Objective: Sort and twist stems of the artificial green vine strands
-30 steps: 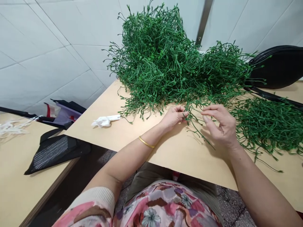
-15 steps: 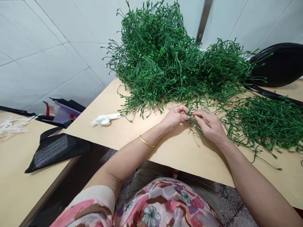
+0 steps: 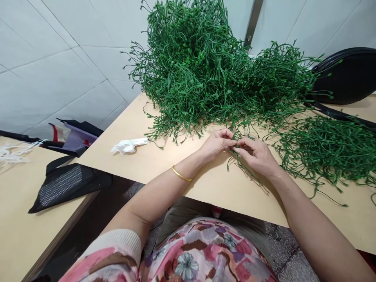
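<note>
My left hand (image 3: 216, 145) is closed in a pinch on thin green artificial plant stems (image 3: 245, 167). Fingertips of my right hand (image 3: 258, 156) pinch the same stems, close against the left fingertips. Loose ends of the stems trail below the hands over the table (image 3: 211, 180). The exact spot gripped is hidden by the fingers. Behind the hands rises a tall, tangled heap of green stems (image 3: 188, 74). A smaller, lower pile of similar stems (image 3: 329, 150) lies to the right of my right hand.
A crumpled white tissue or wrapper (image 3: 127, 146) lies left of the big heap. At the far right stands a black bag (image 3: 349, 76) with its strap. On a lower left table are a black mesh piece (image 3: 63, 186), a folded umbrella-like item (image 3: 75, 135) and white strands (image 3: 14, 152).
The fingers have shifted slightly on the stems, and more stem ends now spread out beneath my hands. The whole view has moved a little.
</note>
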Tool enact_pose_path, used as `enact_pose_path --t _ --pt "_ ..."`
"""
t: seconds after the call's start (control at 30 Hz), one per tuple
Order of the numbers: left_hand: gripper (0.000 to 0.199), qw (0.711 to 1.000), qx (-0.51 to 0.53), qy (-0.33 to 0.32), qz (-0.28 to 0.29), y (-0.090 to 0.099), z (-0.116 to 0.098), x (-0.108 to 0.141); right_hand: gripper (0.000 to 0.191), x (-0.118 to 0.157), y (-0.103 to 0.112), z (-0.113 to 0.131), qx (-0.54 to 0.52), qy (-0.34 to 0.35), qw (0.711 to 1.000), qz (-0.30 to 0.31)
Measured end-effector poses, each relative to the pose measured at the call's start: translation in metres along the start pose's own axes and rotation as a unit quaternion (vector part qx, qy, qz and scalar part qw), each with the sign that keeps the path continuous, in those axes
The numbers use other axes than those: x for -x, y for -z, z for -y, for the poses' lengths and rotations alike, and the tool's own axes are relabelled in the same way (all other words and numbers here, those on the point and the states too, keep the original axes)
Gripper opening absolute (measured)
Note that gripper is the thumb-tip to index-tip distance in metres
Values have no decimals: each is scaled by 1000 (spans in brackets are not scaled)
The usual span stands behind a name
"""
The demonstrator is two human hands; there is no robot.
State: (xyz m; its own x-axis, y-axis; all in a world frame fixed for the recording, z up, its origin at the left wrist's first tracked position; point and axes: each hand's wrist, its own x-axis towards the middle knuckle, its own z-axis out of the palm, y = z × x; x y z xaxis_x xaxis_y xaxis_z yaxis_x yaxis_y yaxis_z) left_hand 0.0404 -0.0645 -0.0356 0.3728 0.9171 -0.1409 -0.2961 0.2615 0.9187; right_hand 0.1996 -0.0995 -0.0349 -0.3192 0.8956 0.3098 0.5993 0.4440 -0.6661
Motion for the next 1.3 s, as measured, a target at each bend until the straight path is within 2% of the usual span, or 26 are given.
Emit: enact_pose_path --t 0.2,0.27,0.5,0.67,0.73,0.8,0.93,1.03,1.1,1.2,1.23,1.3 --pt "20 1000 -10 -2 -3 -4 0 2 13 -1 4 2 -145 -91 985 -1" --pt "20 1000 -28 -11 -3 -4 0 2 14 -1 4 2 -161 -99 982 -3" --pt "19 999 -41 -14 -20 -7 0 2 20 -3 -2 2 -40 -45 998 -2" --pt "18 996 -79 10 -36 -9 -2 3 24 -1 -5 -1 37 -2 999 -10" --pt "20 995 -93 18 -37 -10 -3 2 25 2 -7 0 109 14 994 -16" --pt "23 994 -100 21 -48 -12 -2 2 24 5 -8 3 224 45 973 -24" --pt "26 991 -93 15 -96 -19 1 2 24 7 -8 13 420 135 896 -47" --pt "27 989 -84 6 -123 -24 1 2 25 8 -7 21 461 206 860 -77" --pt "27 987 -68 8 -149 -26 1 2 25 10 -8 27 452 255 848 -107" --pt "28 984 -41 10 -172 -25 1 1 24 12 -10 37 380 315 858 -141" --pt "27 986 -30 8 -165 -23 1 1 22 13 -10 38 342 313 873 -151" --pt "25 992 0 4 -124 -16 1 0 19 12 -8 36 254 247 916 -189"
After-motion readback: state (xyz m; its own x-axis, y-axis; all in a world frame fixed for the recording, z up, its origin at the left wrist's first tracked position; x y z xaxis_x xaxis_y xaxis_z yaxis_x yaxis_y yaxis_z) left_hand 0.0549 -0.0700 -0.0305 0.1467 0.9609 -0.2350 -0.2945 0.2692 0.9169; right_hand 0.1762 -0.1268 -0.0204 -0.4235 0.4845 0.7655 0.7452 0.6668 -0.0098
